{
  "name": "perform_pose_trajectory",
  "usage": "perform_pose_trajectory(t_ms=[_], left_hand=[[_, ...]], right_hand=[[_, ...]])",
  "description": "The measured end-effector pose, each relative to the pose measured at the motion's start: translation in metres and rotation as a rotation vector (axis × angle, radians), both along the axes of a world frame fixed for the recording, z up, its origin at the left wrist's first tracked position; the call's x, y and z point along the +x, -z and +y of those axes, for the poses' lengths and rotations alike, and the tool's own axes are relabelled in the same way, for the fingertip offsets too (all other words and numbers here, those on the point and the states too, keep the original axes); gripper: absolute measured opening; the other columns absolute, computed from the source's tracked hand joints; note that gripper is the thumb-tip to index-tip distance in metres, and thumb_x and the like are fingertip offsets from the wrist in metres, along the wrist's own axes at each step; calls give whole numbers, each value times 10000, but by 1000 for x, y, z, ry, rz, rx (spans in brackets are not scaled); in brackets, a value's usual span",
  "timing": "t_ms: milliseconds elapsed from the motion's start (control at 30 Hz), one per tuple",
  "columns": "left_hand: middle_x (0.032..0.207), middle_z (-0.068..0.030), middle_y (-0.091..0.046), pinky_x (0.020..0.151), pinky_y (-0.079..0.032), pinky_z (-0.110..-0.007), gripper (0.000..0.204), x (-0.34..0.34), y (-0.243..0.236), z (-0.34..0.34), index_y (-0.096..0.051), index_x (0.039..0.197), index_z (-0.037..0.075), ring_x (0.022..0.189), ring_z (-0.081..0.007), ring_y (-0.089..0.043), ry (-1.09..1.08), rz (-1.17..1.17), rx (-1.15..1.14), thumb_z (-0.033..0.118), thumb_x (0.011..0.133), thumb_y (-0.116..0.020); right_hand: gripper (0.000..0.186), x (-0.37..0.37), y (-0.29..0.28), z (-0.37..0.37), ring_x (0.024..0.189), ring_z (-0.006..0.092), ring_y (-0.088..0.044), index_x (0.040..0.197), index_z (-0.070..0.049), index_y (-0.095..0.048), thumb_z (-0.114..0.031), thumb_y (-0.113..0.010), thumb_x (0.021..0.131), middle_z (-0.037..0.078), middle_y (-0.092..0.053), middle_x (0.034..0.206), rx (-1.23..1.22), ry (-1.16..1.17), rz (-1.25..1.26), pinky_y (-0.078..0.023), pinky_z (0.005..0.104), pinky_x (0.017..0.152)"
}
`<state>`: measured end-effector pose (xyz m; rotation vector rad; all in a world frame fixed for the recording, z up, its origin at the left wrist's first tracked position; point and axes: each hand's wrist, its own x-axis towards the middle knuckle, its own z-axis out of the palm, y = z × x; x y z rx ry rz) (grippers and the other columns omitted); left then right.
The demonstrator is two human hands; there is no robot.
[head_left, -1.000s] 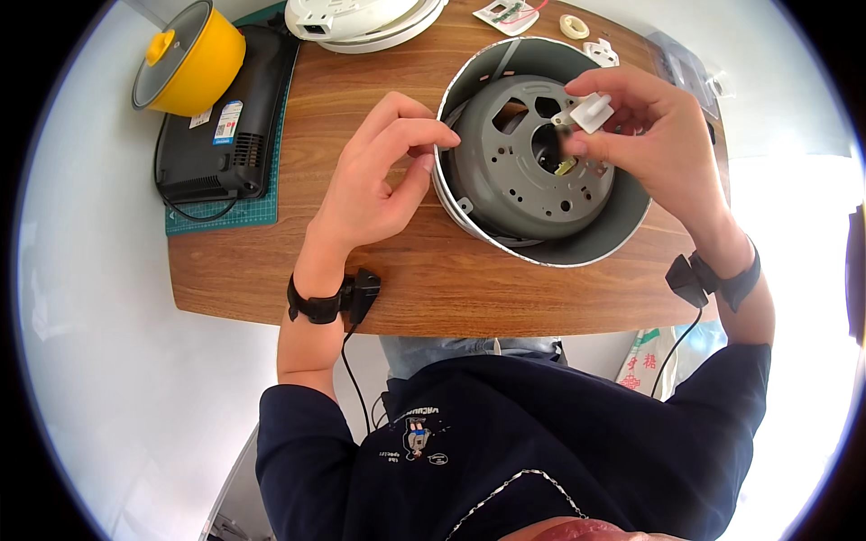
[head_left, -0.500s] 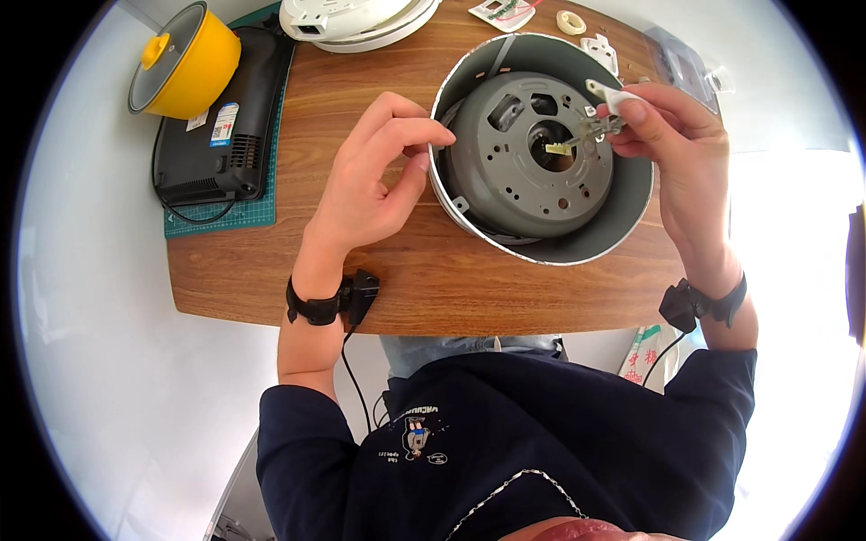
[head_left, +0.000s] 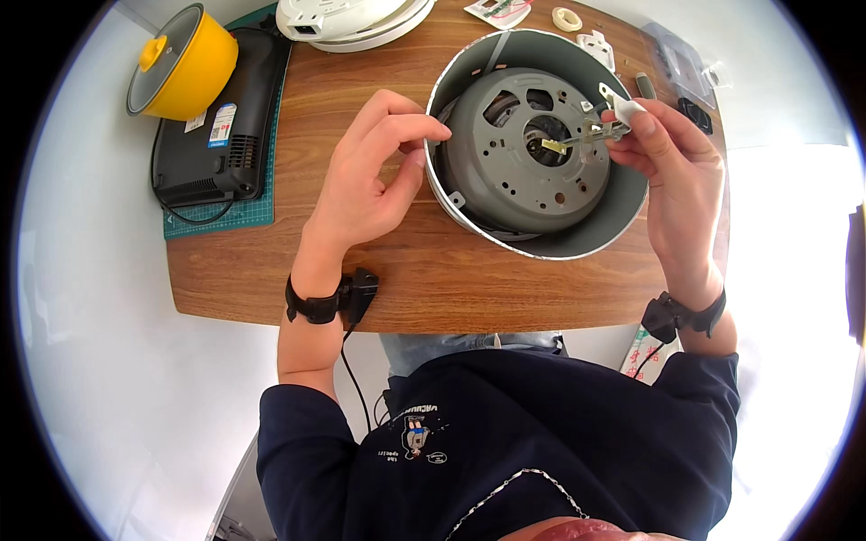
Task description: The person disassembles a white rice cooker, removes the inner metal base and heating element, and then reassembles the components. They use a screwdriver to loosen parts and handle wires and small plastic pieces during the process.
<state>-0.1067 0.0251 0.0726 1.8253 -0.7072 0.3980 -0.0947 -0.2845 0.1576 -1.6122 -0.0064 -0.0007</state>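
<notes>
A round metal housing (head_left: 609, 221) holds a grey perforated inner shell (head_left: 505, 180) with a central hole and a small yellowish piece (head_left: 552, 144) in it. My right hand (head_left: 681, 185) pinches a white part with a metal bracket (head_left: 624, 108) over the housing's right side; a thin metal piece reaches from it toward the hole, its connection unclear. My left hand (head_left: 365, 180) is at the housing's left rim, index finger reaching onto it, fingers bent but apart.
On the wooden table (head_left: 433, 293) are a black appliance (head_left: 198, 158) on a green mat (head_left: 248, 212), a yellow lidded pot (head_left: 194, 72), a white appliance part (head_left: 352, 18), small white pieces (head_left: 597, 50), a cream ring (head_left: 566, 20) and a clear plastic container (head_left: 678, 59).
My right hand has moved rightward and turned more upright, tilting the white part and uncovering more of the central hole. My left hand has shifted very slightly left.
</notes>
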Motion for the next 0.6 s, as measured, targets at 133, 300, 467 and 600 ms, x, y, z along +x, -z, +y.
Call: perform_pose_trajectory(t_ms=[133,300,467,600], left_hand=[[1068,-94,-605,728,-555,-296,446,0,0,0,-698,1158,52,908,-200,-633,-7,-18,14,-226,832,-575],[1089,-97,-604,748,-528,-293,451,-2,-7,-1,-702,1190,58,902,-187,-609,-95,-75,16,-185,827,-591],[1149,-90,-622,758,-486,-285,376,-5,-43,-15,-706,1225,65,925,-168,-597,-197,-314,65,-64,876,-659],[1132,-32,-688,722,-469,-274,356,2,-77,-39,-728,1248,88,863,-130,-590,-74,-140,128,109,898,-788]], right_hand=[[257,-9,4,5,897,168,-764,1216,42,-754,-91,-763,996,119,-789,1051,-38,7,-53,-626,280,839],[243,-18,8,12,916,165,-770,1220,34,-761,-47,-757,991,122,-790,1066,-63,17,-104,-622,266,848],[234,-26,12,16,919,158,-769,1216,31,-766,-20,-748,988,120,-793,1065,-31,18,-125,-620,256,849],[241,-31,11,18,919,146,-766,1219,31,-765,-11,-752,982,107,-795,1063,-40,16,-129,-616,250,846]])
